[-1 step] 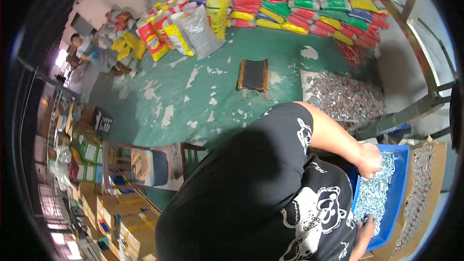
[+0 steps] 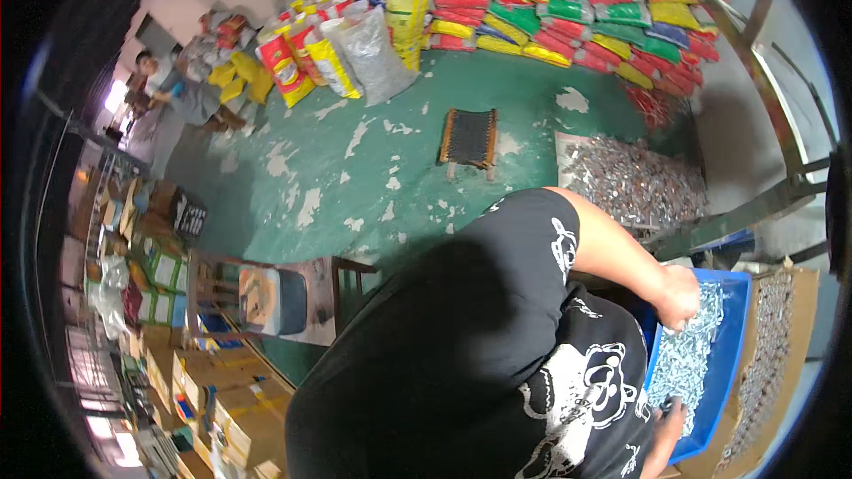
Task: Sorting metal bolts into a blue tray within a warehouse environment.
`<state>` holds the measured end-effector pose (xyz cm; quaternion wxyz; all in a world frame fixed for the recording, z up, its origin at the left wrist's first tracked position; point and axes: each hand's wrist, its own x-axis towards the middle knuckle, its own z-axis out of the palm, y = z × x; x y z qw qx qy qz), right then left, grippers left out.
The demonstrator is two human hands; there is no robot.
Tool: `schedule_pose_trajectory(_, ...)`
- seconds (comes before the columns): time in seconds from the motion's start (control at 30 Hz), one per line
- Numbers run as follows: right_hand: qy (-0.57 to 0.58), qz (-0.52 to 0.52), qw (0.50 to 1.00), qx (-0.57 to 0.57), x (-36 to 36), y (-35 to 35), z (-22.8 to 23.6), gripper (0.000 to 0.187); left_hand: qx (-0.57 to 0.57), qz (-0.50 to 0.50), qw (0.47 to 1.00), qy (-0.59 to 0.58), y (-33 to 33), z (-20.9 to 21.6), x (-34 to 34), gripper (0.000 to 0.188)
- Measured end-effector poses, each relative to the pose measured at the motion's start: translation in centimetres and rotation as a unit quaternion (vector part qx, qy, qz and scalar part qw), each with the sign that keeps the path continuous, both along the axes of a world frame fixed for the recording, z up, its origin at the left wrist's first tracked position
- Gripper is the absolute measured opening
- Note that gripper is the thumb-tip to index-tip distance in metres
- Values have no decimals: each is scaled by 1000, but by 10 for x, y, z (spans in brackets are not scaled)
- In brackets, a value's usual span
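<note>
A blue plastic tray [image 2: 736,328] at the right edge holds a heap of small silvery metal pieces [image 2: 682,364] that look like screws. My left hand [image 2: 678,296] is at the tray's upper end, its fingers curled closed over the heap; what they hold is hidden. Lower down, my right hand [image 2: 672,423] reaches over the tray's near rim to the heap. Its fingers are bent and look drawn together, with something dark at the tips, too small to name. Beside the tray lies a cardboard sheet [image 2: 803,319] bearing rows of small metal pieces [image 2: 770,346].
A metal frame [image 2: 754,213] stands beyond the tray. Many loose metal parts [image 2: 635,177] lie on a floor sheet. A low stool [image 2: 469,137] stands on the green floor [image 2: 373,168]. Colourful sacks [image 2: 550,4] are stacked behind, cartons [image 2: 222,390] lower left. Another person [image 2: 191,102] is far left.
The whole view has shifted very slightly. My right hand has moved a touch within the tray; my left hand stays nearly in place.
</note>
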<state>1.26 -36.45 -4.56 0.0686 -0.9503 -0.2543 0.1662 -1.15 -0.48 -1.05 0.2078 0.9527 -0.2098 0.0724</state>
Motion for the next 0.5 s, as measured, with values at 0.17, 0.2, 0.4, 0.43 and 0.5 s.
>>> schedule_pose_trajectory(0.17, -48, 63, 996, 41, 7, -13, -20, 41, 45, 12, 998, 47, -4, 8, -3, 31)
schedule_pose_trajectory(0.2, -41, 68, 996, 47, 9, -12, -20, 40, 52, 15, 998, 45, -3, 9, -6, 31)
schedule_pose_trajectory(0.4, 1, 82, 994, 77, 13, -13, -22, 37, 41, 27, 998, 43, -5, 4, -8, 33)
schedule_pose_trajectory(0.43, 1, 87, 993, 78, 13, -12, -24, 37, 40, 25, 998, 45, -6, 4, -8, 33)
schedule_pose_trajectory(0.5, 5, 85, 993, 79, 12, -12, -28, 36, 26, 13, 999, 39, -9, 6, -9, 30)
